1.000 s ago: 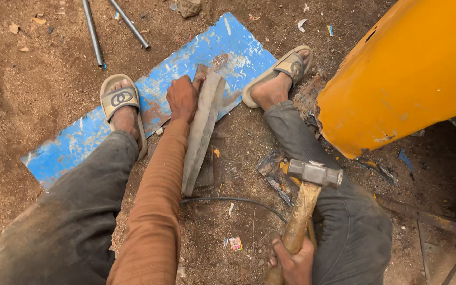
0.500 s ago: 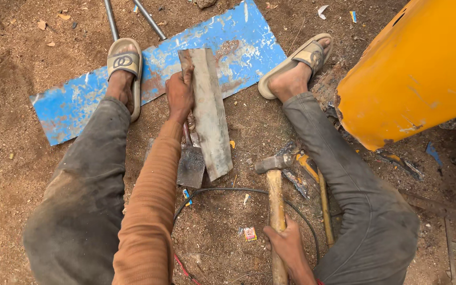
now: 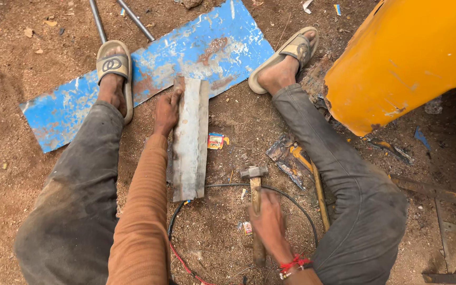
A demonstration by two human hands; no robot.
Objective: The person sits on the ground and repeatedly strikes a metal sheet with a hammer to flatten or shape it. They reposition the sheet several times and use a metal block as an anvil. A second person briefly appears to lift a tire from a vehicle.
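Observation:
I sit on the dirt with my legs spread. My left hand [image 3: 166, 111] rests on the left edge of a long grey bent metal strip [image 3: 190, 138] lying lengthwise between my legs. My right hand [image 3: 268, 221] grips the wooden handle of a hammer [image 3: 254, 182] whose steel head lies on the ground to the right of the strip. The strip's far end overlaps a worn blue metal sheet [image 3: 207, 45].
A large yellow curved body panel [image 3: 407, 58] stands at the right. Two thin metal rods [image 3: 127, 18] lie at the top. A black cable loop [image 3: 291, 198], a red wire, a yellow-handled tool [image 3: 317, 184] and metal scraps lie around my right leg.
The hammer has come down from a raised position to the ground. My left hand has laid the metal strip flat from its tilted position. The view has shifted.

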